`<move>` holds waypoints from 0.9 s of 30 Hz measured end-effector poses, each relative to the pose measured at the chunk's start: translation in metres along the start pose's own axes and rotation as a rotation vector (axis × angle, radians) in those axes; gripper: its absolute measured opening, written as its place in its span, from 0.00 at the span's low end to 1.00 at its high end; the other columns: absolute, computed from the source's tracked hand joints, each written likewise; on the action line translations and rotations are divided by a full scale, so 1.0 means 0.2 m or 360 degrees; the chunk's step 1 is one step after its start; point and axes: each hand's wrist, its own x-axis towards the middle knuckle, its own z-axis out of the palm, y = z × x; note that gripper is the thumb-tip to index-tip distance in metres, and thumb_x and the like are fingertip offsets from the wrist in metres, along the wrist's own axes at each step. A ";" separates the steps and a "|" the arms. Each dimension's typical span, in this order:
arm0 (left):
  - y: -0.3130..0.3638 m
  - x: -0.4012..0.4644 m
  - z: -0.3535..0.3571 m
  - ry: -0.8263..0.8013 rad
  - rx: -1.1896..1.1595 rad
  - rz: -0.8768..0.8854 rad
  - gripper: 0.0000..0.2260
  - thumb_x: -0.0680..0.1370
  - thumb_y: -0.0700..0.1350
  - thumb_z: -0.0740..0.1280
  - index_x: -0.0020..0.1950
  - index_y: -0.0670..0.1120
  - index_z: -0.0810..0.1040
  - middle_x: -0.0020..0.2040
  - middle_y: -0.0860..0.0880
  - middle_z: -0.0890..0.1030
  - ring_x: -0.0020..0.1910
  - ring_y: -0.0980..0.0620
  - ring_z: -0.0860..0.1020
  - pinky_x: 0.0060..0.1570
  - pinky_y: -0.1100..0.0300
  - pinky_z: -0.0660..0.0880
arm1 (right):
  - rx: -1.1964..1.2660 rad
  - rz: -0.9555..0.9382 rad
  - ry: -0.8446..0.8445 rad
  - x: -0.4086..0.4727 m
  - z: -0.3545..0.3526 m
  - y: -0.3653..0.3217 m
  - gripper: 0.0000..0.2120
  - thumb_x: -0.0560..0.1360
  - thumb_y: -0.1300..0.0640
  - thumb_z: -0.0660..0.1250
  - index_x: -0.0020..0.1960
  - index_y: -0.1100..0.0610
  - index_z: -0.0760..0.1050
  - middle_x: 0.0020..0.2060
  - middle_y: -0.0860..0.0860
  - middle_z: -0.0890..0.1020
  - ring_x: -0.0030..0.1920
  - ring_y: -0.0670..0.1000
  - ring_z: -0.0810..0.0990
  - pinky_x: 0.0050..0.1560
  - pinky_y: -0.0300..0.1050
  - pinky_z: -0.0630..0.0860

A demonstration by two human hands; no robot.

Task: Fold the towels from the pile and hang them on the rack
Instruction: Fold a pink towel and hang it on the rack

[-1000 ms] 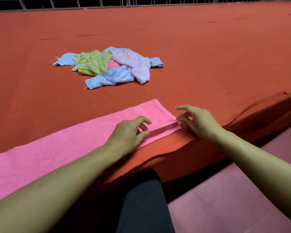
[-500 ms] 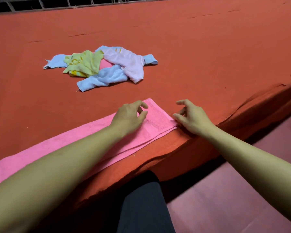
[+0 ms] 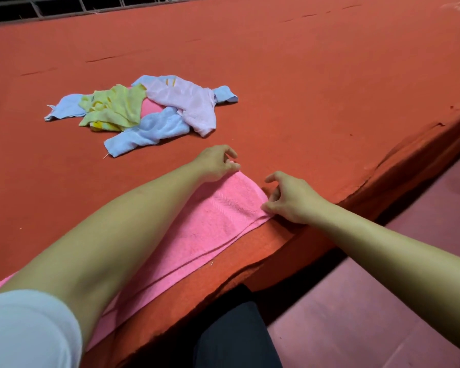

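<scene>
Pinching the pink towel (image 3: 218, 216) on the bench (image 3: 329, 102): left hand (image 3: 218, 163) far corner, right hand (image 3: 290, 200) near corner.

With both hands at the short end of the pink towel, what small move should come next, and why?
Probably lift that end and carry it back along the towel's length. The pink towel already lies doubled lengthwise near the table edge, the left hand pinches its far corner and the right hand its near corner, so both corners seem secured.
</scene>
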 end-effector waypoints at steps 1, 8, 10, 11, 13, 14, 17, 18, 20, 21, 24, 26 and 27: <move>-0.01 0.01 -0.01 -0.0016 -0.0051 0.0017 0.14 0.76 0.52 0.72 0.60 0.51 0.77 0.49 0.52 0.80 0.48 0.54 0.78 0.47 0.62 0.69 | 0.0028 0.0013 -0.0011 0.00 0.00 -0.01 0.29 0.68 0.55 0.75 0.67 0.53 0.69 0.38 0.45 0.83 0.48 0.50 0.82 0.52 0.47 0.76; -0.04 0.04 -0.10 -0.0039 -0.0709 0.0109 0.15 0.75 0.44 0.75 0.60 0.47 0.79 0.43 0.52 0.80 0.40 0.60 0.77 0.44 0.68 0.73 | 0.0545 0.0084 0.0017 -0.01 -0.07 -0.02 0.30 0.70 0.68 0.71 0.70 0.57 0.66 0.30 0.46 0.79 0.27 0.43 0.77 0.33 0.35 0.72; -0.06 0.07 -0.11 -0.0034 -0.0829 0.0118 0.15 0.73 0.43 0.76 0.58 0.48 0.79 0.41 0.52 0.80 0.42 0.56 0.79 0.52 0.59 0.77 | 0.0780 0.0165 -0.0014 0.00 -0.12 -0.01 0.31 0.71 0.72 0.70 0.70 0.58 0.66 0.34 0.50 0.77 0.23 0.45 0.75 0.27 0.36 0.72; -0.06 0.09 -0.11 -0.0025 -0.0859 0.0113 0.14 0.72 0.42 0.77 0.56 0.48 0.79 0.39 0.52 0.81 0.42 0.55 0.79 0.54 0.56 0.77 | 0.0866 0.0210 0.0000 0.01 -0.14 0.00 0.31 0.71 0.73 0.70 0.71 0.58 0.66 0.38 0.52 0.76 0.23 0.46 0.74 0.25 0.36 0.72; -0.03 0.12 -0.09 0.0011 -0.0824 0.0090 0.14 0.72 0.40 0.77 0.55 0.47 0.79 0.37 0.53 0.80 0.40 0.57 0.79 0.52 0.58 0.77 | 0.0951 0.0268 0.0034 0.02 -0.18 0.03 0.32 0.71 0.73 0.71 0.70 0.57 0.67 0.45 0.54 0.74 0.22 0.46 0.74 0.25 0.37 0.73; -0.01 0.13 -0.08 0.0028 -0.0782 0.0085 0.15 0.72 0.40 0.77 0.56 0.45 0.79 0.37 0.53 0.80 0.38 0.59 0.79 0.49 0.62 0.77 | 0.0925 0.0271 0.0044 0.03 -0.20 0.05 0.31 0.71 0.73 0.72 0.70 0.57 0.68 0.46 0.54 0.74 0.23 0.46 0.74 0.25 0.36 0.74; 0.02 0.17 0.00 0.0038 -0.0696 0.0073 0.16 0.71 0.39 0.77 0.56 0.44 0.78 0.35 0.54 0.81 0.34 0.63 0.79 0.44 0.65 0.76 | 0.0470 0.0183 0.0079 0.05 -0.18 0.13 0.31 0.70 0.66 0.76 0.69 0.53 0.70 0.46 0.48 0.76 0.33 0.47 0.78 0.35 0.35 0.74; 0.02 0.19 0.04 0.0035 -0.0639 0.0066 0.16 0.70 0.40 0.78 0.55 0.46 0.78 0.35 0.55 0.82 0.35 0.62 0.80 0.46 0.62 0.78 | 0.0297 0.0138 0.0105 0.06 -0.16 0.15 0.31 0.69 0.62 0.77 0.69 0.51 0.70 0.45 0.46 0.77 0.38 0.47 0.78 0.39 0.36 0.72; 0.00 0.21 0.10 0.0080 -0.0448 0.0024 0.16 0.68 0.48 0.80 0.51 0.54 0.78 0.36 0.57 0.83 0.39 0.60 0.81 0.52 0.54 0.78 | 0.0078 0.0044 0.0152 0.06 -0.13 0.17 0.32 0.68 0.58 0.78 0.68 0.50 0.70 0.46 0.45 0.78 0.42 0.47 0.76 0.44 0.39 0.68; 0.00 0.21 0.11 0.0134 -0.0357 0.0002 0.16 0.66 0.52 0.80 0.50 0.56 0.78 0.38 0.59 0.83 0.42 0.59 0.81 0.53 0.53 0.78 | -0.0009 -0.0008 0.0178 0.06 -0.12 0.18 0.32 0.67 0.57 0.78 0.68 0.50 0.70 0.47 0.45 0.77 0.42 0.47 0.75 0.45 0.40 0.66; 0.02 0.16 0.08 0.0352 -0.0100 -0.0008 0.20 0.66 0.59 0.78 0.55 0.58 0.78 0.48 0.60 0.82 0.51 0.58 0.78 0.55 0.54 0.74 | -0.0057 -0.0069 0.0219 0.05 -0.11 0.18 0.32 0.68 0.55 0.78 0.68 0.50 0.71 0.49 0.46 0.77 0.40 0.44 0.72 0.45 0.39 0.64; 0.03 0.10 0.03 0.0537 -0.0033 0.0027 0.20 0.69 0.56 0.77 0.58 0.56 0.78 0.51 0.59 0.81 0.52 0.57 0.77 0.56 0.54 0.72 | 0.0022 -0.0069 0.0241 0.03 -0.13 0.17 0.29 0.68 0.55 0.78 0.67 0.50 0.72 0.49 0.46 0.77 0.37 0.40 0.72 0.44 0.40 0.65; 0.03 0.05 0.00 0.0599 -0.0110 0.0039 0.18 0.70 0.54 0.76 0.58 0.55 0.78 0.49 0.60 0.81 0.48 0.58 0.77 0.54 0.55 0.73 | 0.0042 -0.0089 0.0280 0.02 -0.13 0.16 0.28 0.69 0.55 0.78 0.66 0.49 0.73 0.49 0.45 0.78 0.37 0.39 0.72 0.44 0.40 0.65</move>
